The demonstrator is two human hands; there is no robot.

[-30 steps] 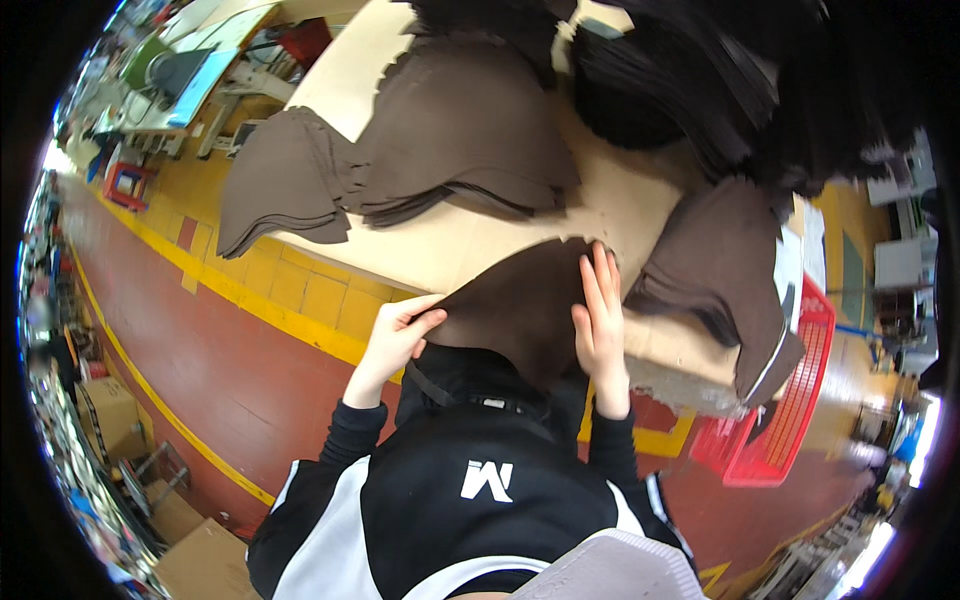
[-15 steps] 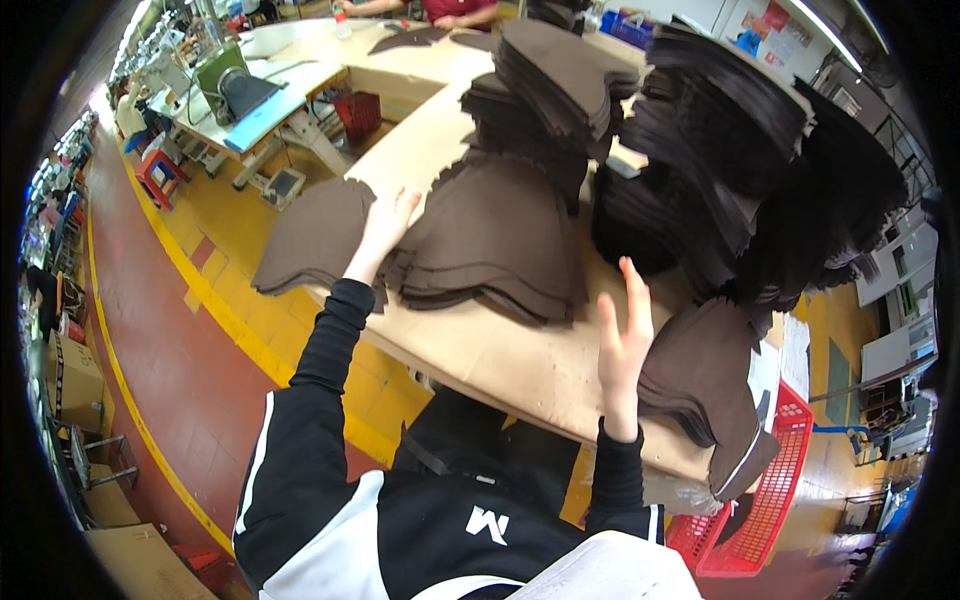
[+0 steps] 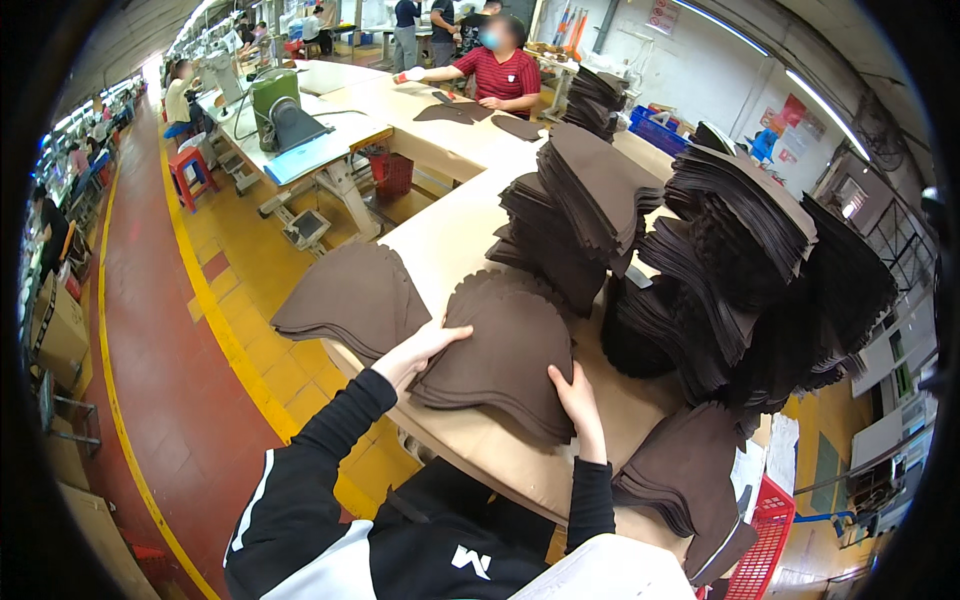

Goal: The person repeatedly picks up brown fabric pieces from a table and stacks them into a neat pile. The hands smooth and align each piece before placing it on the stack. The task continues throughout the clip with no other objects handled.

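A stack of dark brown cut panels (image 3: 495,345), with a notched far edge and a curved near edge, lies before me on the pale tabletop (image 3: 420,235). My left hand (image 3: 430,343) grips its left side, thumb on top and fingers mostly hidden. At the right side my right hand (image 3: 577,394) holds the edge, its thumb up and the other fingers partly out of sight. Left of my left hand, a second low stack (image 3: 350,300) overhangs the table edge. Near my right forearm rests another curved stack (image 3: 680,465).
Tall piles of dark panels (image 3: 740,215) fill the table's right side. A red plastic basket (image 3: 765,530) stands beyond the right edge. Across the table sits a co-worker in a red striped shirt (image 3: 505,80). A green sewing machine (image 3: 275,105) is at the far left.
Both hands were raised and apart from the panels; now they have come in on the middle stack's two sides. The view has tilted up, bringing the co-worker further into sight.
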